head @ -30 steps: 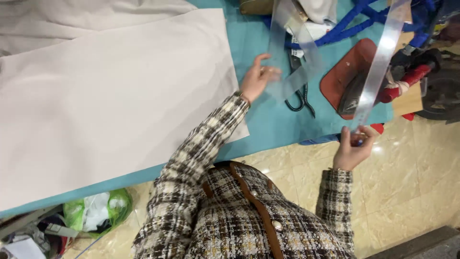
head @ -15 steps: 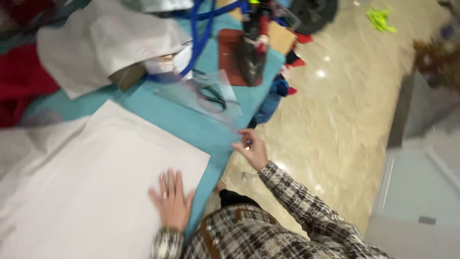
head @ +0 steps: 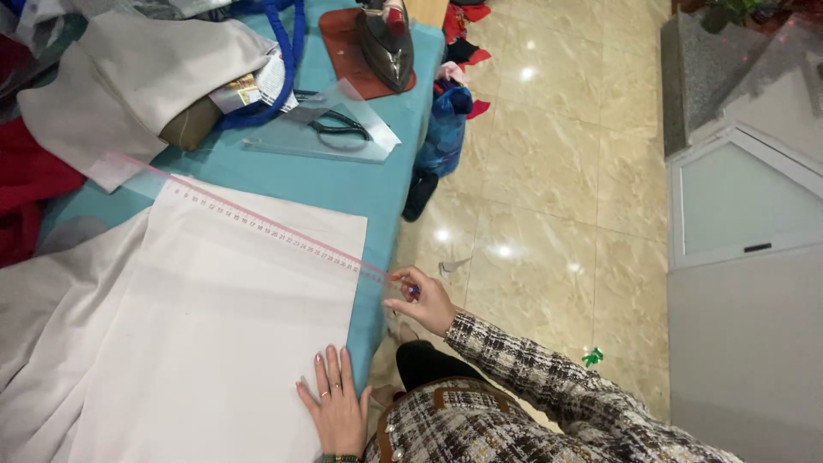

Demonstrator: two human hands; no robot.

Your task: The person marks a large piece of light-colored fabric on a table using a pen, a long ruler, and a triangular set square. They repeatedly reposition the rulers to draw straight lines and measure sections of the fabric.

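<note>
An off-white cloth [head: 214,326] lies spread on the teal table [head: 343,184]. A long clear ruler [head: 257,225] with red markings lies slanted across the cloth's far edge. My right hand [head: 424,296] pinches the ruler's near end, just past the table's edge. Palm down with fingers spread, my left hand [head: 334,403] rests flat on the cloth's near corner; it wears a ring. Both arms are in a checked tweed sleeve.
Black scissors [head: 339,127] lie with a clear triangular set square [head: 377,146] at the table's far side. An iron [head: 386,43] stands on a brown mat. Folded cream cloth [head: 146,69], a blue strap and red cloth [head: 34,171] crowd the left. Marble floor [head: 549,189] and a grey cabinet [head: 746,257] lie to the right.
The ruler, held up in the air a second ago, now lies along the cloth's edge. My left hand has come down flat on the cloth. The view has swung round.
</note>
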